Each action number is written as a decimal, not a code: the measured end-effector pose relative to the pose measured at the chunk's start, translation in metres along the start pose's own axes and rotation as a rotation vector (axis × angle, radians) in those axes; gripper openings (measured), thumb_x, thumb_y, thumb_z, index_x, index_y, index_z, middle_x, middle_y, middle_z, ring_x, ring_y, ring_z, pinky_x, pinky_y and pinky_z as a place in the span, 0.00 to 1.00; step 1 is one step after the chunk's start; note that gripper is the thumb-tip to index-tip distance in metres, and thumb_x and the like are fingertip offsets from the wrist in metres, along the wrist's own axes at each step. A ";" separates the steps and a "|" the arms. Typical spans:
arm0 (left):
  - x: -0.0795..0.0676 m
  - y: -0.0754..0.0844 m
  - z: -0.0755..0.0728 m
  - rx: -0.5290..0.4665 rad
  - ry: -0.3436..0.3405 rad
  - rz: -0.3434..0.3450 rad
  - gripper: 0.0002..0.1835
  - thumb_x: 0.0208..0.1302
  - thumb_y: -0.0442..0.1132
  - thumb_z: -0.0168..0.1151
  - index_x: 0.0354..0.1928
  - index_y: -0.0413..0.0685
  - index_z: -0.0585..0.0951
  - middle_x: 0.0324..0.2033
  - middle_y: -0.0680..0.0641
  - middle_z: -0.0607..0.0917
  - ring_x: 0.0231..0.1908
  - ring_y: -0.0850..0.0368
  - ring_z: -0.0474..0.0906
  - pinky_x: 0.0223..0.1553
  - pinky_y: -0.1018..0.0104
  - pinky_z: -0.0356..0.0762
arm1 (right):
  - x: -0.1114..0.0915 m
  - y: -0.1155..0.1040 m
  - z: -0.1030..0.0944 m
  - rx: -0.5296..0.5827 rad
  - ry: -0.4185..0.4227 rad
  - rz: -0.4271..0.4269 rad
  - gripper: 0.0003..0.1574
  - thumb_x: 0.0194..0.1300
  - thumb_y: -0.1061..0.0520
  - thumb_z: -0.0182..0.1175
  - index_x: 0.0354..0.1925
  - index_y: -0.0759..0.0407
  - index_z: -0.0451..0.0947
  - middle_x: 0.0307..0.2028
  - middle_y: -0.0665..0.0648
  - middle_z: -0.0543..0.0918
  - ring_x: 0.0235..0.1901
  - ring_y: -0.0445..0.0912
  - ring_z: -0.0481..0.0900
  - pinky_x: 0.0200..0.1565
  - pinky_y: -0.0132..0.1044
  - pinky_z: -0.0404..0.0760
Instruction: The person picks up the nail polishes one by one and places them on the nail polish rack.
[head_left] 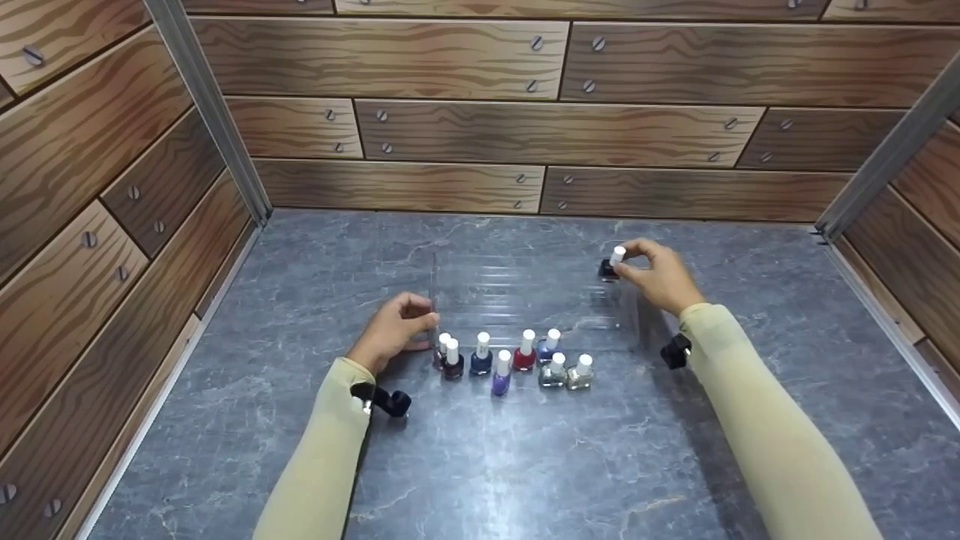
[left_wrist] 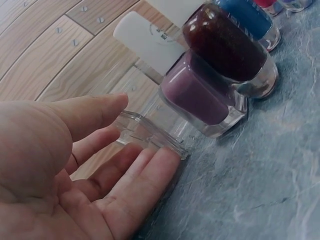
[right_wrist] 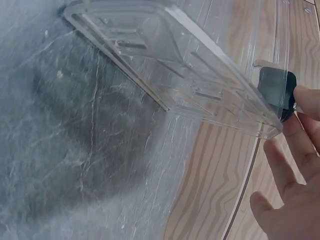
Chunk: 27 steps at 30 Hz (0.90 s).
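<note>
My right hand (head_left: pixel 660 277) pinches a black nail polish bottle (head_left: pixel 608 268) by its white cap, at the far right corner of a clear plastic tray (head_left: pixel 525 292). In the right wrist view the bottle (right_wrist: pixel 276 90) shows through the tray wall. At the tray's left side, my left hand (head_left: pixel 394 326) touches the edge with loosely extended fingers. White-capped bottles stand along the tray's near side: mauve (left_wrist: pixel 197 92), dark maroon (head_left: pixel 452 367), navy (head_left: pixel 481 361), purple (head_left: pixel 501 381), red (head_left: pixel 524 358), blue (head_left: pixel 548 349), grey glitter (head_left: pixel 553 375) and pale glitter (head_left: pixel 579 376).
The grey marbled tabletop (head_left: pixel 487 465) extends around the tray. Wood-patterned panels (head_left: pixel 465 135) wall the back and both sides, with metal corner posts (head_left: pixel 217 112) between them.
</note>
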<state>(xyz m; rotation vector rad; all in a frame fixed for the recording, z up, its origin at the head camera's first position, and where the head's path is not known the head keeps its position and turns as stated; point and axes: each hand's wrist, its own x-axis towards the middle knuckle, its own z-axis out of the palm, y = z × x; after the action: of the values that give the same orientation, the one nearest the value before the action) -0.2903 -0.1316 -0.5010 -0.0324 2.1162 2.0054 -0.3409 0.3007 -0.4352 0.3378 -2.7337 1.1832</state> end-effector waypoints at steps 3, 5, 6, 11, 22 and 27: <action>0.000 0.001 0.000 -0.013 -0.005 0.005 0.16 0.68 0.32 0.69 0.54 0.39 0.77 0.54 0.40 0.80 0.51 0.46 0.82 0.49 0.52 0.89 | -0.006 -0.002 -0.005 0.036 0.028 -0.006 0.22 0.72 0.60 0.65 0.60 0.67 0.77 0.59 0.68 0.81 0.64 0.62 0.74 0.69 0.60 0.68; 0.000 0.001 0.000 -0.016 -0.008 0.008 0.16 0.69 0.32 0.68 0.54 0.38 0.77 0.54 0.39 0.79 0.51 0.45 0.82 0.49 0.51 0.89 | -0.013 -0.004 -0.009 0.098 0.085 -0.028 0.21 0.72 0.63 0.65 0.60 0.69 0.77 0.59 0.69 0.81 0.63 0.59 0.75 0.70 0.56 0.69; 0.000 0.001 0.000 -0.016 -0.010 0.008 0.16 0.69 0.32 0.68 0.55 0.38 0.76 0.54 0.39 0.79 0.52 0.45 0.82 0.49 0.51 0.89 | -0.017 -0.006 -0.011 0.124 0.119 -0.040 0.21 0.72 0.64 0.64 0.60 0.70 0.77 0.58 0.68 0.81 0.62 0.57 0.75 0.71 0.53 0.69; 0.000 0.000 0.001 -0.007 -0.023 0.016 0.16 0.70 0.31 0.66 0.56 0.35 0.75 0.55 0.37 0.79 0.54 0.41 0.81 0.50 0.51 0.88 | -0.051 -0.015 -0.018 0.224 0.255 -0.089 0.17 0.71 0.67 0.63 0.56 0.73 0.77 0.52 0.68 0.83 0.51 0.41 0.81 0.60 0.27 0.78; -0.002 0.003 0.002 0.007 -0.019 0.032 0.16 0.70 0.32 0.67 0.55 0.36 0.76 0.54 0.38 0.79 0.53 0.43 0.82 0.49 0.51 0.89 | -0.091 -0.022 -0.017 0.391 0.314 -0.166 0.19 0.68 0.73 0.62 0.56 0.76 0.76 0.48 0.62 0.84 0.48 0.40 0.83 0.52 0.26 0.83; -0.002 0.001 0.002 0.000 -0.009 0.025 0.16 0.70 0.32 0.67 0.55 0.37 0.76 0.54 0.38 0.79 0.52 0.44 0.82 0.48 0.52 0.89 | -0.095 -0.019 -0.012 0.285 0.245 -0.165 0.19 0.69 0.70 0.64 0.57 0.72 0.77 0.49 0.64 0.83 0.48 0.38 0.81 0.51 0.23 0.82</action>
<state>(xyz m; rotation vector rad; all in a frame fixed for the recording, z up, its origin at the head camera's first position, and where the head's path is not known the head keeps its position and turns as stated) -0.2882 -0.1300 -0.4994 0.0034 2.1216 2.0156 -0.2438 0.3112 -0.4347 0.4112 -2.2870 1.4609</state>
